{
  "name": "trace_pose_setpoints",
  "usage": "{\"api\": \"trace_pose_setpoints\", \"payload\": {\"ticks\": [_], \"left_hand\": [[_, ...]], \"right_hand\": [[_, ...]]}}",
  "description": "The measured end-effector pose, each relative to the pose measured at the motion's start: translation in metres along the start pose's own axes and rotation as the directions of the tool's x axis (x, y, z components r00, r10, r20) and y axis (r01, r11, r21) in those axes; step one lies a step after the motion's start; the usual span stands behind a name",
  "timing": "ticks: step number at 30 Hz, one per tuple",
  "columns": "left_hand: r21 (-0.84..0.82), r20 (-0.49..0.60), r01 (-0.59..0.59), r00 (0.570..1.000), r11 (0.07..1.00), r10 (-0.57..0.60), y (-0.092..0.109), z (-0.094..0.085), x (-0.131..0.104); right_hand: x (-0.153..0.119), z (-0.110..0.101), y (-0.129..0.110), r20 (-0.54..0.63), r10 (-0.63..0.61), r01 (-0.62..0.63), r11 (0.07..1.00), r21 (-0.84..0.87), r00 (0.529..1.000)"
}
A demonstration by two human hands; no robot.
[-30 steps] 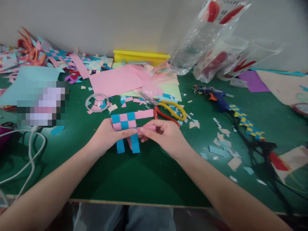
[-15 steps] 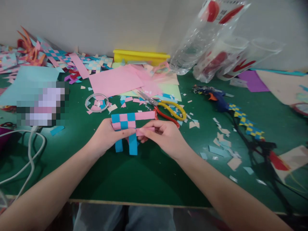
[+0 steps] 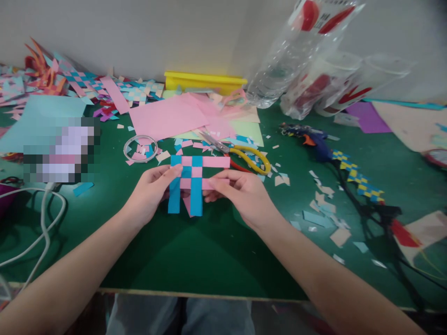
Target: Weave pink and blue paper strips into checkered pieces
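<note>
A small weave of blue and pink paper strips point(image 3: 196, 195) is held up above the green table between my two hands. My left hand point(image 3: 148, 193) pinches its left edge, thumb on the front near the top and fingers behind. On the other side, my right hand point(image 3: 244, 193) pinches the lower pink strip point(image 3: 206, 184) near its right end. An upper pink strip point(image 3: 216, 162) sticks out free to the right. Two blue ends hang downward, and a pink tip shows behind them. Fingers behind the weave are partly hidden.
Yellow-and-red-handled scissors point(image 3: 249, 158) lie just beyond my right hand, near a clear tape ring point(image 3: 140, 149). Pink paper sheets point(image 3: 167, 116) and scraps spread behind. A blurred phone-like device point(image 3: 68, 153) with a white cable is left; plastic cups point(image 3: 335, 83) stand back right.
My left thumb has moved from the lower middle of the weave up to its upper left. The weave has shifted slightly right, and its lower pink strip now shows across the blue ones.
</note>
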State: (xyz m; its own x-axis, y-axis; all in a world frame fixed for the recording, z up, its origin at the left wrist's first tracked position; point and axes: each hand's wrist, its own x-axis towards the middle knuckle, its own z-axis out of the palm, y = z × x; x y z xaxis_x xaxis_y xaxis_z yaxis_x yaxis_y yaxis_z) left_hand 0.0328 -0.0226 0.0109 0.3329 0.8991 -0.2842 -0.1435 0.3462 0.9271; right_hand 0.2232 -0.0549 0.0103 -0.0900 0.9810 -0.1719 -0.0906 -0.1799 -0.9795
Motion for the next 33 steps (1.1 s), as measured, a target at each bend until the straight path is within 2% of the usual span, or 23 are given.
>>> {"api": "trace_pose_setpoints", "payload": {"ticks": [3, 7, 10, 12, 14, 17, 19, 22, 24, 26, 33], "left_hand": [[-0.003, -0.013, 0.033, 0.999, 0.999, -0.033, 0.0019, 0.0015, 0.0007], [0.041, -0.12, 0.019, 0.993, 0.999, -0.014, 0.0041, 0.0043, 0.0019], [0.165, -0.135, -0.058, 0.988, 0.985, 0.081, 0.0029, 0.0023, 0.0034], [0.328, -0.103, -0.175, 0.97, 0.928, 0.219, 0.0007, -0.0008, 0.0042], [0.542, -0.03, -0.308, 0.923, 0.782, 0.384, -0.0016, -0.0039, 0.0042], [0.76, 0.115, -0.452, 0.801, 0.468, 0.587, -0.0034, -0.0053, 0.0028], [0.805, 0.209, -0.518, 0.705, 0.29, 0.678, -0.003, -0.004, 0.0015], [0.79, 0.343, -0.604, 0.576, 0.103, 0.742, -0.0009, -0.0012, -0.0001], [0.761, 0.414, -0.649, 0.51, 0.022, 0.754, 0.0, -0.0003, -0.0008], [0.746, 0.451, -0.665, 0.478, -0.025, 0.754, 0.0002, -0.0006, -0.0014], [0.701, 0.505, -0.711, 0.451, -0.045, 0.736, -0.0009, -0.0048, -0.0039]], "right_hand": [[0.001, 0.0, 0.0004, -0.04, 0.036, -0.033, 0.997, 0.073, 0.999], [0.0017, -0.0007, 0.0003, -0.069, 0.078, -0.067, 0.987, 0.148, 0.995], [0.0025, -0.0025, 0.0001, -0.059, 0.124, -0.108, 0.971, 0.213, 0.991], [0.0037, -0.0042, 0.0005, -0.034, 0.159, -0.144, 0.953, 0.267, 0.987], [0.0054, -0.0059, 0.0014, -0.008, 0.191, -0.178, 0.931, 0.319, 0.982], [0.0076, -0.0076, 0.0026, 0.027, 0.228, -0.22, 0.896, 0.387, 0.973], [0.0083, -0.0078, 0.0026, 0.056, 0.24, -0.241, 0.876, 0.418, 0.969], [0.008, -0.0067, 0.0017, 0.076, 0.254, -0.261, 0.865, 0.428, 0.964], [0.0074, -0.0055, 0.0009, 0.083, 0.264, -0.274, 0.87, 0.41, 0.961], [0.0065, -0.0044, 0.0003, 0.103, 0.271, -0.29, 0.874, 0.39, 0.957], [0.0022, -0.0008, -0.0023, 0.208, 0.3, -0.354, 0.883, 0.309, 0.931]]}}
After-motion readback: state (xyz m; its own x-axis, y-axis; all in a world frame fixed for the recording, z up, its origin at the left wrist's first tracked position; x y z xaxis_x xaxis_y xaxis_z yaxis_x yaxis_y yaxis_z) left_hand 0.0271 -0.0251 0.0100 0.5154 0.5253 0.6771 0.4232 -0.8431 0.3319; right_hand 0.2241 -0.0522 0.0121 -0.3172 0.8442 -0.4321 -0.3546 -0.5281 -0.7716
